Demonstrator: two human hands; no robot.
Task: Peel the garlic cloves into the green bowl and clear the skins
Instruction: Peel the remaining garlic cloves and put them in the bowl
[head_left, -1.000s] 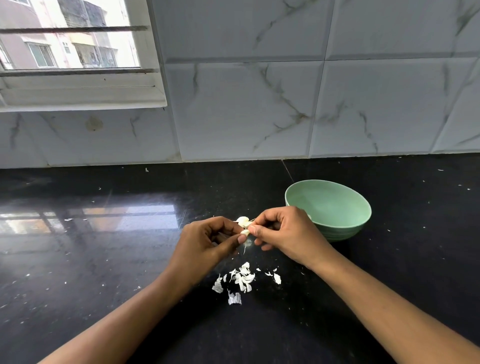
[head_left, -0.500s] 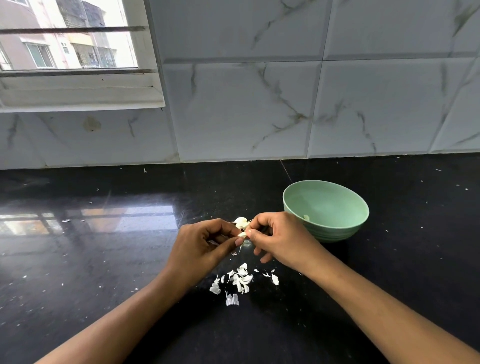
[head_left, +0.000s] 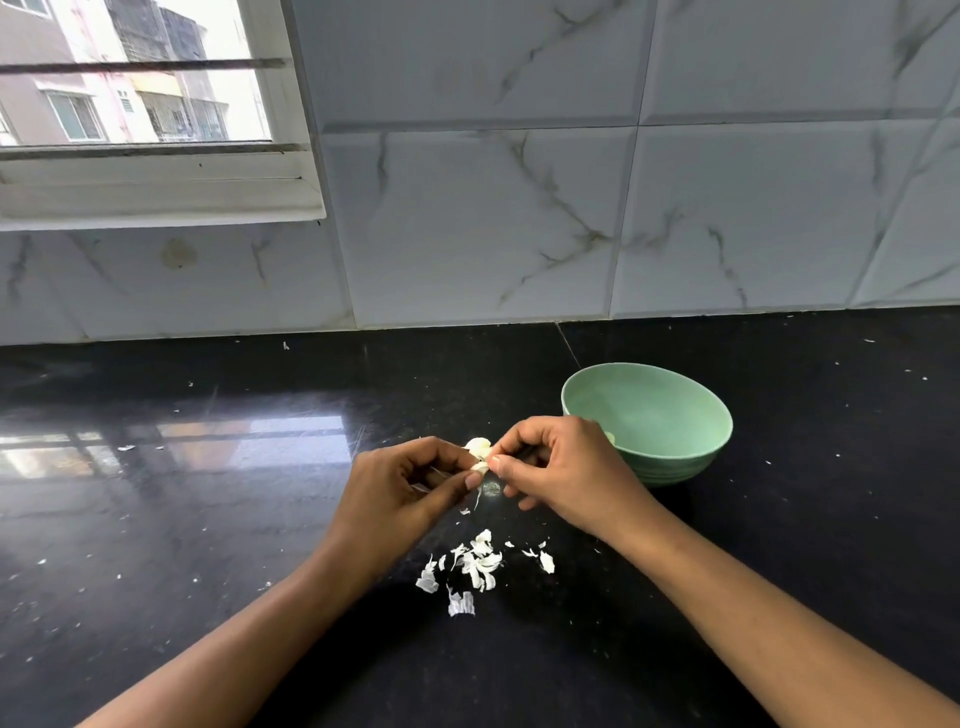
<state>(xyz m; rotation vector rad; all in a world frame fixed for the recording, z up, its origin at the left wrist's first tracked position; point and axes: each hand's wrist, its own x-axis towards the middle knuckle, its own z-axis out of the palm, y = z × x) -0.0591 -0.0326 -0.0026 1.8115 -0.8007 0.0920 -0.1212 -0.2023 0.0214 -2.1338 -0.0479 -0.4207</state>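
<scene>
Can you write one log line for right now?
left hand, right hand: pinch garlic clove | skins: on counter | green bowl: upright

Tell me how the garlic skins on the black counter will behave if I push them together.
The garlic skins look thin and curled, so probably light and floppy; a quick push may scatter them. They lie in many small pieces, so some will likely stay behind. The glossy counter should let them slide.

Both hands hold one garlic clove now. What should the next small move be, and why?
Probably pull the hanging skin strip off with the right hand. Both it and the left hand pinch the garlic clove, which seems only partly peeled, so it is not ready for the green bowl.
</scene>
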